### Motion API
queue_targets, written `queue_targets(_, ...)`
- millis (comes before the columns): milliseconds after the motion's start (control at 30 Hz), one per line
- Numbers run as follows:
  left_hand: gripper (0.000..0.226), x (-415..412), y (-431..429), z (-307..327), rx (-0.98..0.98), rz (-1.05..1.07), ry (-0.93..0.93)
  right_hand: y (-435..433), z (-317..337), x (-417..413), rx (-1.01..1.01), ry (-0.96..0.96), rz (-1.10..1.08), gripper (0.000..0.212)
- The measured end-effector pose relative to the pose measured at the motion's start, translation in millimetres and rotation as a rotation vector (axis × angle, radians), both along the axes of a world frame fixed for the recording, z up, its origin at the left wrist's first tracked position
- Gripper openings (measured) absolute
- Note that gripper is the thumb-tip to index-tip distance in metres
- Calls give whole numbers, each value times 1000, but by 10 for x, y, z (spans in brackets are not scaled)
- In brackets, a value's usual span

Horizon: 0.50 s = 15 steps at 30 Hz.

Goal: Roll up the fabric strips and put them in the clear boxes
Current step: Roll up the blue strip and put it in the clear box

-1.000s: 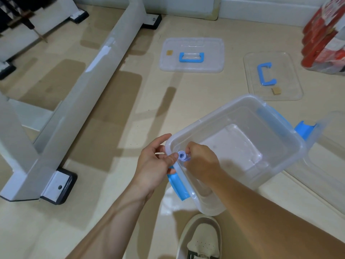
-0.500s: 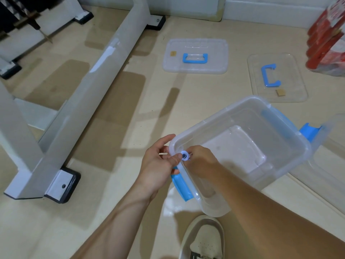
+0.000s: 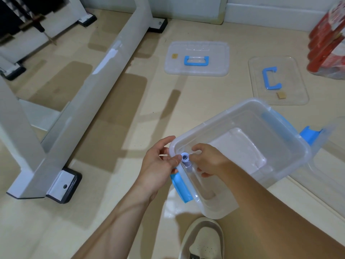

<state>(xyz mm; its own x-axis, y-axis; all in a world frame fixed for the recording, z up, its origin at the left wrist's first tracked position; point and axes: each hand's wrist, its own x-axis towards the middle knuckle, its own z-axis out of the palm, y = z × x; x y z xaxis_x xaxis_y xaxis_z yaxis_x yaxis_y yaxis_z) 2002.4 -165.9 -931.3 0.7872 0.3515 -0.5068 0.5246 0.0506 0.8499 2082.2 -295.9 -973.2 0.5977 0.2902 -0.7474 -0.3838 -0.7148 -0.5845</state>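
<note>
A white shoe (image 3: 202, 240) showed at the bottom edge of the head view, on the pale tiled floor (image 3: 115, 184). Just above it both forearms reached forward to a small roll of pale blue fabric strip (image 3: 185, 158), seen end-on with its dark hollow centre facing the camera. The left hand (image 3: 158, 165) pinched the roll from the left, its thumb pressed against the coil's edge. The right hand (image 3: 209, 159) grasped it from the right with fingers curled round it. The roll sat over the near-left corner of a clear box (image 3: 224, 115), just inside the rim, and the right hand hovered over the box's opening. I could not tell whether the roll touched the wall of the box.

The box stood open and skewed on the floor, with a blue latch (image 3: 182, 189) hanging at its near end, partly under the left hand, and another blue latch (image 3: 276, 120) at its far end. Just beside it on the right a second clear container (image 3: 332, 165) was cut off by the frame, a blue clip (image 3: 309, 135) showing at its corner.

Farther off, two clear lids lay flat and apart on the floor: a left lid (image 3: 214, 53) with a blue handle (image 3: 196, 60), and a right lid (image 3: 295, 75) with a blue handle turned sideways (image 3: 269, 78). A white table frame (image 3: 104, 71) ran diagonally at the left. A red wrapped package (image 3: 328, 38) stood at the far right.
</note>
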Motion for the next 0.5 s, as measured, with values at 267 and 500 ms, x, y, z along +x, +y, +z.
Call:
queue_targets(267,20,313,286,135,237,-221,129,-328,750,554,100,-127,46,23)
queue_targets(500,24,1321,671,209,636,-378,73,-377,1041,1290,288,-222,-160,15)
